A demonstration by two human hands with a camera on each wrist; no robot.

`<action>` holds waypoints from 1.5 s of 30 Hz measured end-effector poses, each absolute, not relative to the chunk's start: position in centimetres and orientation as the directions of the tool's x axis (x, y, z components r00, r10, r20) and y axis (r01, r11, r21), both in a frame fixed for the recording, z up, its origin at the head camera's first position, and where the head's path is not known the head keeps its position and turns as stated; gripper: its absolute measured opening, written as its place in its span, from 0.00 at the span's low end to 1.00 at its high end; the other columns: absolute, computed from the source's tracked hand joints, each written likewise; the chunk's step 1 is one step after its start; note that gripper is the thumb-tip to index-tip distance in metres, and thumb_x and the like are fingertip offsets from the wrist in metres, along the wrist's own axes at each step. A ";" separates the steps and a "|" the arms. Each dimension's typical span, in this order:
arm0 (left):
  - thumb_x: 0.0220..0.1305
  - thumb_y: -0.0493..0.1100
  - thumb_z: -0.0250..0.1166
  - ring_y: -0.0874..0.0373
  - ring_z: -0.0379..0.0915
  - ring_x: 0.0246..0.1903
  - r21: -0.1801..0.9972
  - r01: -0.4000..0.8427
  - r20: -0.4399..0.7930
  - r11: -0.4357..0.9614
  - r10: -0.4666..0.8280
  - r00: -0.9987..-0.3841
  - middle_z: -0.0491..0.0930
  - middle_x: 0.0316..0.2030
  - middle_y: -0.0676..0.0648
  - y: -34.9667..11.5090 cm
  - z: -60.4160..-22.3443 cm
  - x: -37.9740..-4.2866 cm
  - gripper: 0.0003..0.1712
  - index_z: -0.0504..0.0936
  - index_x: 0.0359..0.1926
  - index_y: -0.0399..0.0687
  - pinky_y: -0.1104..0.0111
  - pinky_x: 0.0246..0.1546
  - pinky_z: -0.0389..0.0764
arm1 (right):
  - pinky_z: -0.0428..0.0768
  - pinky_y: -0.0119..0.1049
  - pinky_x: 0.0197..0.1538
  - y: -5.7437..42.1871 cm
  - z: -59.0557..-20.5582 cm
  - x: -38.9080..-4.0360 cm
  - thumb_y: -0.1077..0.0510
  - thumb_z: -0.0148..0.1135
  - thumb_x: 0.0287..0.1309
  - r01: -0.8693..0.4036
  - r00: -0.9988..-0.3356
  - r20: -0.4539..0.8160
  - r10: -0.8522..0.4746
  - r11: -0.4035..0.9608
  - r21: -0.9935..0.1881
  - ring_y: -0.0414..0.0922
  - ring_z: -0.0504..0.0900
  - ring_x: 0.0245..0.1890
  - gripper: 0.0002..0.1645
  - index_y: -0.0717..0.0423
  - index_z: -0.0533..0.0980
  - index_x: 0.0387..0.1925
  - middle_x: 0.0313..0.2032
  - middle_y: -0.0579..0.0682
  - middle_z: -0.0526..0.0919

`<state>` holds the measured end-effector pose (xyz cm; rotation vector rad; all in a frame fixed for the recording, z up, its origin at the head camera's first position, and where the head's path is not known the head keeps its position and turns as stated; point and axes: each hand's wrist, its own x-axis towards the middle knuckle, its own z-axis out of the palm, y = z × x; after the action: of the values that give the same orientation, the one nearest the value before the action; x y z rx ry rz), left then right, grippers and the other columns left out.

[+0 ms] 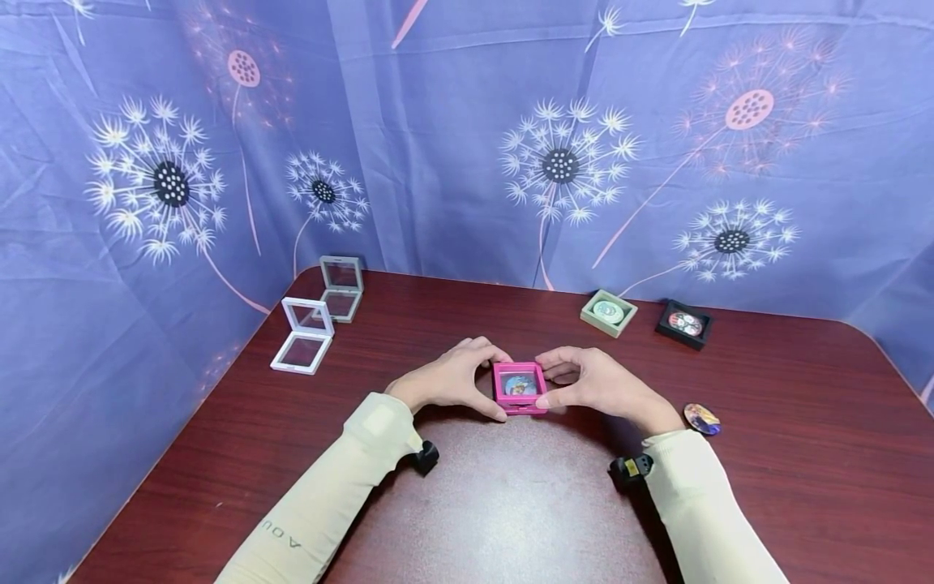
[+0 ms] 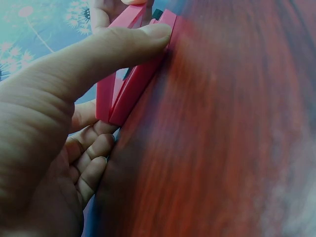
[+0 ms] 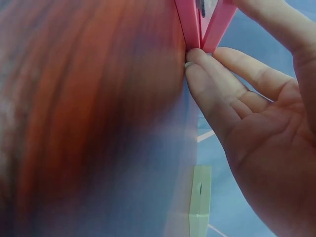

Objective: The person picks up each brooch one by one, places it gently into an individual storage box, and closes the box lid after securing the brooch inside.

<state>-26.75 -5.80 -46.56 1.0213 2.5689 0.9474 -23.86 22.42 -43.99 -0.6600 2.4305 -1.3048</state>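
Between both hands, a small pink hinged display case (image 1: 521, 410) stands on the table, with a round picture badge (image 1: 520, 385) showing through its clear window. From the side, in the left wrist view, the pink lid (image 2: 104, 96) leans over the base at a narrow angle, joined at the far end. My left hand (image 1: 456, 377) grips the left side, its thumb along the base's front edge and its fingers toward the back. On the right side, my right hand (image 1: 601, 385) holds the lid by the thumb at the front, fingertips at the hinge end.
A white case (image 1: 302, 350) and a grey case (image 1: 341, 304) stand open at the back left. Toward the back right lie a pale green case (image 1: 594, 318) and a black case (image 1: 689, 338), each holding a round badge. Another round badge (image 1: 702, 418) lies beside my right wrist.
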 end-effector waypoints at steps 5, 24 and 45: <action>0.45 0.57 0.88 0.59 0.68 0.54 0.638 0.543 0.039 0.546 0.681 -0.731 0.75 0.51 0.56 -5.8 -46.6 -26.8 0.42 0.81 0.61 0.55 0.63 0.59 0.73 | 0.81 0.53 0.61 22.3 -43.9 -23.8 0.55 0.83 0.56 -0.259 -0.848 -0.046 -0.528 0.488 -0.833 0.57 0.84 0.57 0.39 0.67 0.77 0.65 0.55 0.60 0.86; 0.44 0.62 0.87 0.60 0.68 0.55 0.642 0.543 0.038 0.542 0.685 -0.728 0.75 0.52 0.58 -5.9 -46.5 -26.7 0.45 0.80 0.63 0.56 0.63 0.58 0.74 | 0.81 0.53 0.61 22.0 -43.9 -23.6 0.54 0.85 0.53 -0.294 -0.849 -0.031 -0.527 0.520 -0.802 0.56 0.84 0.56 0.41 0.66 0.77 0.64 0.55 0.58 0.85; 0.46 0.59 0.87 0.59 0.68 0.54 0.648 0.537 0.036 0.540 0.682 -0.730 0.75 0.51 0.56 -5.8 -46.6 -26.7 0.43 0.81 0.62 0.55 0.63 0.58 0.74 | 0.81 0.53 0.60 21.6 -43.9 -23.5 0.54 0.87 0.49 -0.317 -0.859 -0.022 -0.511 0.566 -0.761 0.56 0.85 0.55 0.42 0.65 0.78 0.63 0.54 0.56 0.85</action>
<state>-26.67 -5.82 -46.59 1.0287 2.5568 0.9626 -23.49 21.62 -43.86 -0.6901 2.5602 -1.1731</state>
